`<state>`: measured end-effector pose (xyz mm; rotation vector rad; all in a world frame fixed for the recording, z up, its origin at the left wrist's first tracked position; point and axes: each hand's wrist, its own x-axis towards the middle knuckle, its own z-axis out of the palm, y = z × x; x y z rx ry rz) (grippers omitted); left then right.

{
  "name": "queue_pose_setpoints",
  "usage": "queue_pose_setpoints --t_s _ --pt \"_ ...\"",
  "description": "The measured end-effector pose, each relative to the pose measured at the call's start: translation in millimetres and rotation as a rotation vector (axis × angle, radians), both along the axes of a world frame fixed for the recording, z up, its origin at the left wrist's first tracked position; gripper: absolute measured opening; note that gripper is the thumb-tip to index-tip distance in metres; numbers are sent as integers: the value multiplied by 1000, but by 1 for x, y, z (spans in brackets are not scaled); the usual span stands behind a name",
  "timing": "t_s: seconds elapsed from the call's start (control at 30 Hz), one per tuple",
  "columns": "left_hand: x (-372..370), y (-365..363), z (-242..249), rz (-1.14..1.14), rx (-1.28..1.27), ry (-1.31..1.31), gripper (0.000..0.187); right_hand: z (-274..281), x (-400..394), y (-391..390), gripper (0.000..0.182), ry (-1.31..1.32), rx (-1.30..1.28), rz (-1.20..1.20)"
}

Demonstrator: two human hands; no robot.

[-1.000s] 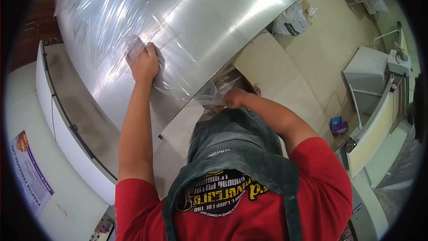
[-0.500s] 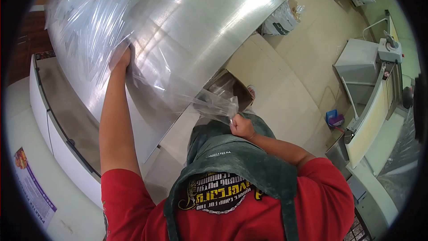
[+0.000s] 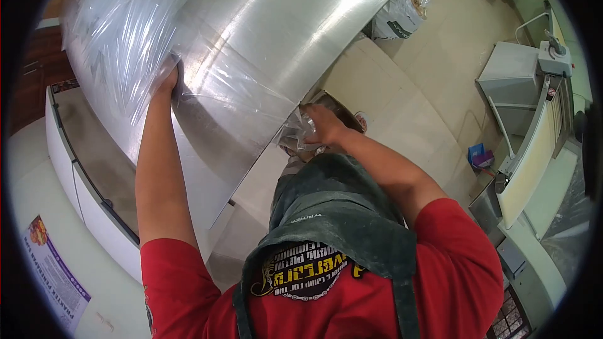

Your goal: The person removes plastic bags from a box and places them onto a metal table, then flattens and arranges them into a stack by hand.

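A heap of clear plastic pieces (image 3: 125, 37) lies on the left part of the shiny metal table (image 3: 282, 31). My left hand (image 3: 166, 78) is at the heap's near edge, partly covered by clear film, and its fingers are hidden. From there a thin clear plastic sheet (image 3: 235, 85) stretches across the metal to the table's near edge. My right hand (image 3: 323, 124) is at that edge, above an open cardboard box, with its fingers against the bunched end of the plastic. How firmly the fingers close on it is not clear.
The cardboard box (image 3: 342, 113) stands on the floor below the table edge. A white bag (image 3: 397, 17) is beyond it. At the right is a machine with a pale belt (image 3: 524, 182). A white cabinet (image 3: 94, 194) curves along the left.
My right hand has moved forward from my apron to the table edge, bringing the end of the plastic with it. My left hand has stayed nearly in place at the heap.
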<state>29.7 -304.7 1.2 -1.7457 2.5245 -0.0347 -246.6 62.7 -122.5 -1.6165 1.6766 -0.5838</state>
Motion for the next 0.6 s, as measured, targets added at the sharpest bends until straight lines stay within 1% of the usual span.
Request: queue_pose_setpoints --t_s 0.03,0.07,0.13,0.17,0.23,0.27,0.33,0.37,0.43,0.5,0.53,0.57,0.6 --pt "2 -4 0 21 58 -74 57 -3 2 -14 77 -27 72 216" --pt "3 -6 -3 31 72 -91 57 -8 7 -24 77 -29 70 218" --pt "2 -4 -3 24 52 -71 58 -22 16 -32 63 51 272 306" --pt "2 -4 -3 19 34 -56 58 -26 15 -26 63 54 274 310" --pt "-1 -5 -5 8 -10 -26 58 -14 7 -9 49 68 282 -229" --pt "-2 -7 -5 3 -31 -12 58 -3 -1 0 49 78 281 -227" --pt "-2 -10 -6 0 -62 11 59 45 -15 18 43 78 294 -448" --pt "-3 -10 -6 -2 -72 23 59 46 -18 34 43 88 296 -448" --pt "-3 -12 -6 -5 -89 40 59 46 -21 65 43 34 -227 -559" --pt "0 -10 -6 -4 -99 47 59 78 -2 106 43 30 -17 -453" --pt "3 -9 -5 -3 -100 48 59 102 6 114 40 -75 147 -323" --pt "3 -9 -5 -3 -101 49 60 112 4 113 38 -130 474 -46" --pt "4 -7 -5 -4 -100 51 60 103 0 118 38 -132 475 -45"
